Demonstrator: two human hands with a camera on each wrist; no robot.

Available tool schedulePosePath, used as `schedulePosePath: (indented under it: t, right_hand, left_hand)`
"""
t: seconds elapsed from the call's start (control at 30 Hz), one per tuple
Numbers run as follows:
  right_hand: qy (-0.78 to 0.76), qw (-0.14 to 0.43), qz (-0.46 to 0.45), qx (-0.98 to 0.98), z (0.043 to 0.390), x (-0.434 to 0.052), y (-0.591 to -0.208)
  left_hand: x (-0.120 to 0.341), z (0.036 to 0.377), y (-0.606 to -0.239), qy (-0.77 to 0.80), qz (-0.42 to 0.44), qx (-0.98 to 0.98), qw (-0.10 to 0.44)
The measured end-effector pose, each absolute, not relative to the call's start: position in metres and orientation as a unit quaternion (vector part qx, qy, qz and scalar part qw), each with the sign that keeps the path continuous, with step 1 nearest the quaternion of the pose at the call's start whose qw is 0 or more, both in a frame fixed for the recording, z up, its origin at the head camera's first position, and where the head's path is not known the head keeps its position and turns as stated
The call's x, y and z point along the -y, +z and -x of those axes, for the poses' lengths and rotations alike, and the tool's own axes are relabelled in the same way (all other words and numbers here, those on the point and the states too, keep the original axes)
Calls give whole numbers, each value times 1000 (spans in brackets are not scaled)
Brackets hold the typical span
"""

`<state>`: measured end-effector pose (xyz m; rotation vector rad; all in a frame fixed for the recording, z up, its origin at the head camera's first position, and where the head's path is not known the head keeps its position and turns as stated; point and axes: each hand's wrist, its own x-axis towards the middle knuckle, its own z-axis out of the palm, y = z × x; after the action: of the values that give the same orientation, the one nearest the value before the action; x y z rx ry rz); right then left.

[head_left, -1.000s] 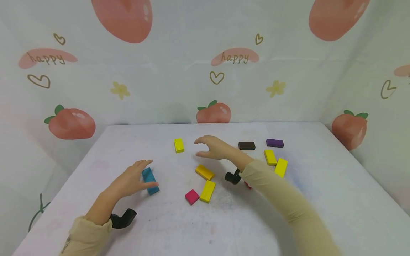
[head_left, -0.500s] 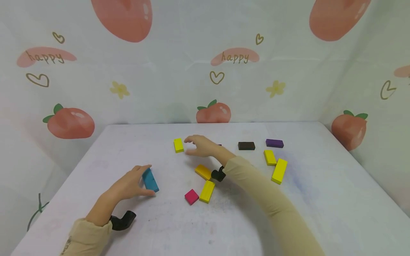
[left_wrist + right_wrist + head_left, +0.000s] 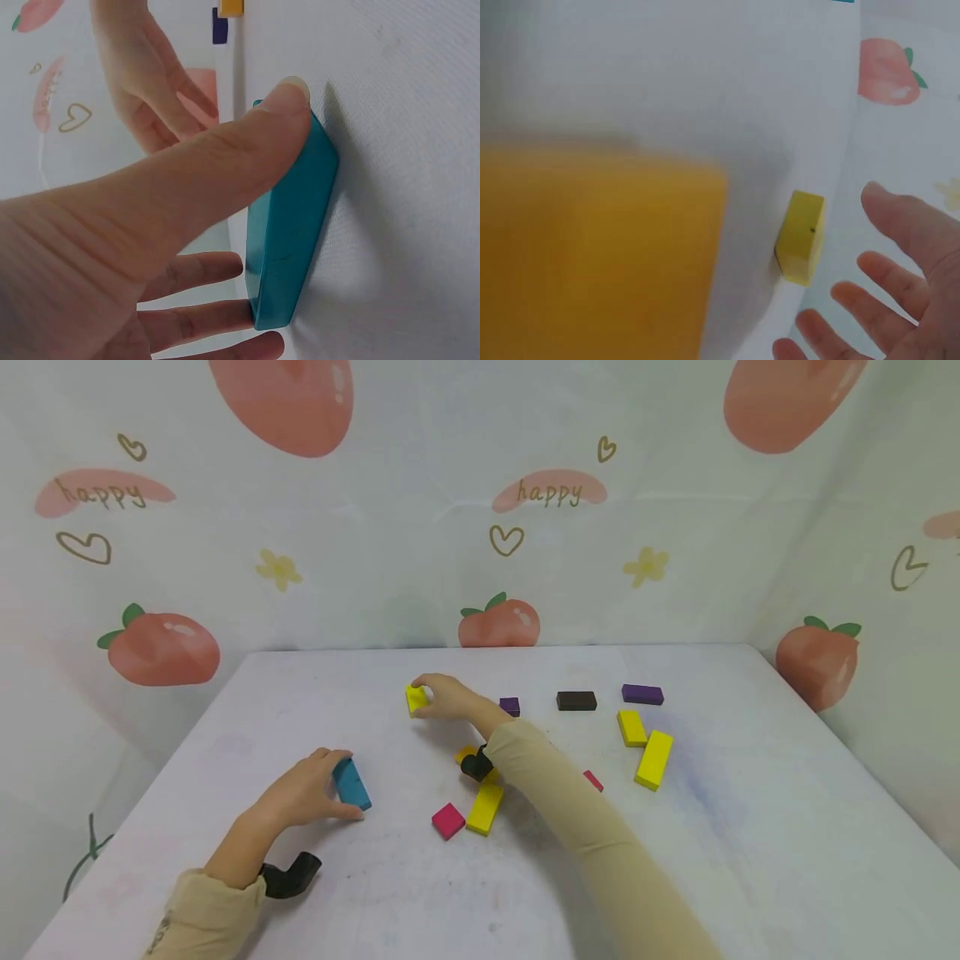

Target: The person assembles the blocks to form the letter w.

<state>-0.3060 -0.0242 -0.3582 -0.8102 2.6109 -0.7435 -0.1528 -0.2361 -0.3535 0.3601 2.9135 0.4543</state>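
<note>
On the left of the table my left hand holds a blue rectangular block between thumb and fingers. The left wrist view shows the thumb over one end of the blue block and fingertips by its other end. Toward the back, my right hand reaches around the right side of a small yellow block. Its thumb and fingers are spread; in the right wrist view a gap shows between them and the yellow block.
Beneath my right wrist lies an amber block, partly hidden. Near it are a yellow block, a red block and a purple block. Further right sit a black block, another purple block and two yellow blocks.
My right hand has moved left across the table to the small yellow block. My left hand has closed around the ends of the blue block, which has turned slightly.
</note>
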Motion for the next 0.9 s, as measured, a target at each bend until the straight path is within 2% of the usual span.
schedulePosePath:
  t: [0.53, 0.9]
  right_hand:
    - [-227, 174, 268, -920, 308, 38, -360]
    - [-194, 155, 256, -934, 307, 41, -362]
  left_hand:
    - [235, 153, -353, 149, -114, -978, 93]
    - [234, 154, -352, 149, -119, -978, 85]
